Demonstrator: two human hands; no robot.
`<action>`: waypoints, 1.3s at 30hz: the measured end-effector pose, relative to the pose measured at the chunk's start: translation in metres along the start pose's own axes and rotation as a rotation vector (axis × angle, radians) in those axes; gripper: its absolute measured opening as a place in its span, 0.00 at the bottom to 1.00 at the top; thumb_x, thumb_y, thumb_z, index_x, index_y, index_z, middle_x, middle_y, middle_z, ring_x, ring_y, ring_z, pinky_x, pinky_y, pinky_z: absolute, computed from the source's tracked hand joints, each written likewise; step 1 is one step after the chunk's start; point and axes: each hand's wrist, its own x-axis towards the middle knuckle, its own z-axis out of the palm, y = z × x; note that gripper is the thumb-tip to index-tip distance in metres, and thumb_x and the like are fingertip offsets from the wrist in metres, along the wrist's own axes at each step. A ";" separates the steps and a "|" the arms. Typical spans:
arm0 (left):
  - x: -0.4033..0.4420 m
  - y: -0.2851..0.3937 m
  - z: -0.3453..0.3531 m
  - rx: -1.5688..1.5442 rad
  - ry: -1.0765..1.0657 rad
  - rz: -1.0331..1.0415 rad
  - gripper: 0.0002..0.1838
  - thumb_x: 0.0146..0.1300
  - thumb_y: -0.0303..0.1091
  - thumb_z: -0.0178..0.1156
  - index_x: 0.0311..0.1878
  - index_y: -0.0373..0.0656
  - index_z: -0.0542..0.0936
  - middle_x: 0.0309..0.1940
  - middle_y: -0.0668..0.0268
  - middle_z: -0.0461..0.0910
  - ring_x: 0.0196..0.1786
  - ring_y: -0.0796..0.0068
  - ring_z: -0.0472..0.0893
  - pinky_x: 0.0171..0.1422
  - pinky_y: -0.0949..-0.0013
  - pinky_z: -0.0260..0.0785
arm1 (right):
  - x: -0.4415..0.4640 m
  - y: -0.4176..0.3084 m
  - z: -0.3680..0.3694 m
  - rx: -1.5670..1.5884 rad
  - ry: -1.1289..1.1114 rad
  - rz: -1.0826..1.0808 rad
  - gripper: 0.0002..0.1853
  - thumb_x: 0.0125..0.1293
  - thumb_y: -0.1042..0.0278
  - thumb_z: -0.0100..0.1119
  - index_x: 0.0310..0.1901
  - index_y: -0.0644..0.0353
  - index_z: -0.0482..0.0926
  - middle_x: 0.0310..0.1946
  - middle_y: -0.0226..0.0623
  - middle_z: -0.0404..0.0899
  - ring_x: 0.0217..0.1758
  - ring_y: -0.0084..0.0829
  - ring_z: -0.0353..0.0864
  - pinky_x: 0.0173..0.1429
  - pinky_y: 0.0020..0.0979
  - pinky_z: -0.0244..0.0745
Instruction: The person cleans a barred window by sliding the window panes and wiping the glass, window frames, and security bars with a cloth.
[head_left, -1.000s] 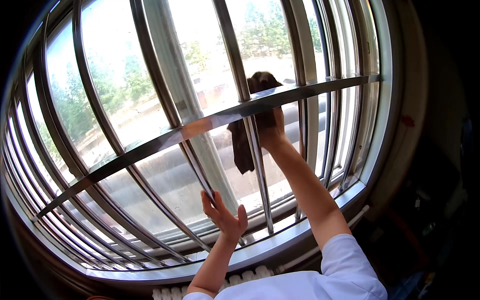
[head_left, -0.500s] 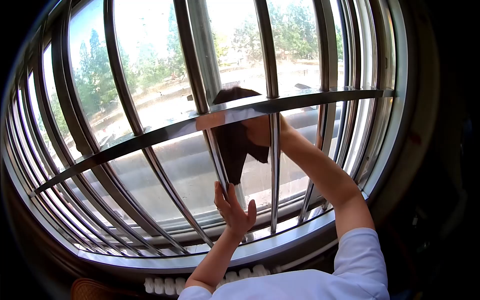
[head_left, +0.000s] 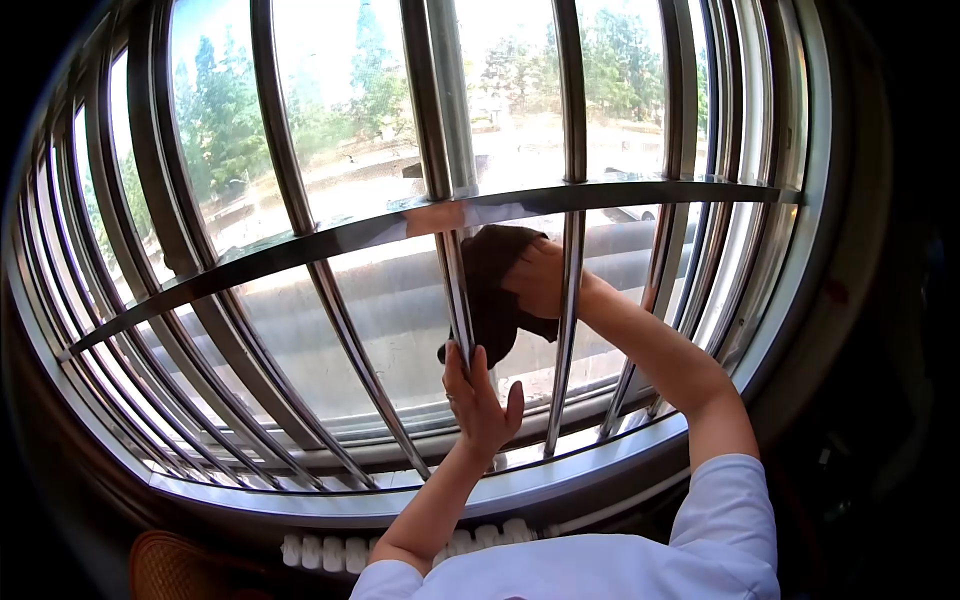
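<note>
My right hand [head_left: 540, 280] reaches between two metal bars and presses a dark brown cloth [head_left: 490, 262] to the window glass, below the horizontal crossbar [head_left: 530, 205]. Its fingers are bunched on the cloth, partly hidden by the folds. The cloth hangs down behind a vertical bar [head_left: 453, 280]. At the lower part of that same bar is my left hand [head_left: 483, 408], its fingers stretched upward against the metal and its thumb apart. A ring shows on one of its fingers.
Several vertical bars [head_left: 345, 330] stand in front of the glass on both sides. Below the sill [head_left: 560, 475] is a white radiator [head_left: 330, 553]. A brown woven chair back [head_left: 165, 570] is at the lower left. Trees show outside.
My right hand and the cloth have slid down the glass, from across the crossbar to below it. The left hand stays at the same bar; the view has shifted slightly.
</note>
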 end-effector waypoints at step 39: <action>-0.085 -0.008 -0.026 -0.213 -0.206 -0.169 0.37 0.71 0.47 0.52 0.71 0.27 0.55 0.65 0.45 0.58 0.66 0.48 0.61 0.69 0.54 0.55 | -0.179 -0.182 0.005 0.268 -0.162 0.623 0.01 0.54 0.73 0.62 0.29 0.56 0.80 0.43 0.35 0.74 0.45 0.39 0.73 0.46 0.35 0.75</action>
